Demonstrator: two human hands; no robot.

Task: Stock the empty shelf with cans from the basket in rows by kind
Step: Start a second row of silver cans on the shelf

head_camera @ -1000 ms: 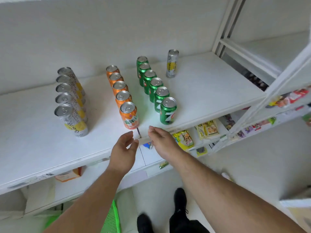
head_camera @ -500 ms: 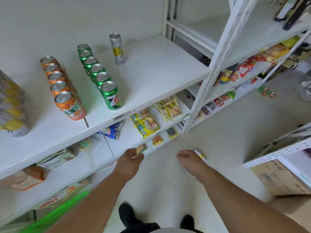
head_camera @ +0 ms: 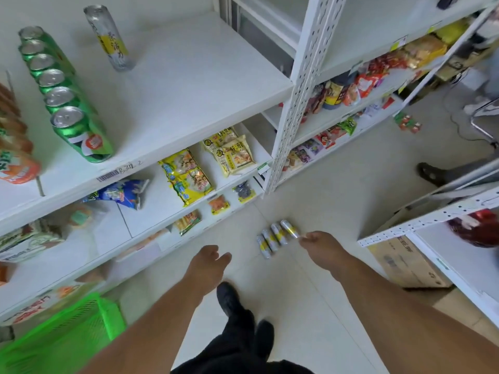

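On the white shelf [head_camera: 194, 85] stands a row of several green cans [head_camera: 67, 103], with orange cans [head_camera: 13, 157] cut off at the left edge. One tall silver-and-yellow can [head_camera: 110, 39] stands alone further back. Several more silver-and-yellow cans [head_camera: 275, 237] lie side by side on the floor. My right hand [head_camera: 322, 244] is low, its fingertips right at the nearest floor can; a grip does not show. My left hand [head_camera: 206, 263] hangs beside it, fingers loosely curled and holding nothing. The green basket [head_camera: 62, 338] sits at the bottom left.
Lower shelves hold snack packets [head_camera: 186, 174]. A white perforated upright [head_camera: 294, 98] divides the shelving. A second rack and a cardboard box [head_camera: 405, 263] stand at the right. My dark shoes [head_camera: 229, 300] are on the tiled floor; another person's shoe [head_camera: 429, 172] is further right.
My view has swung right and down from the shelf to the floor. Both hands dropped from the shelf edge, and the right hand reached the cans lying on the floor.
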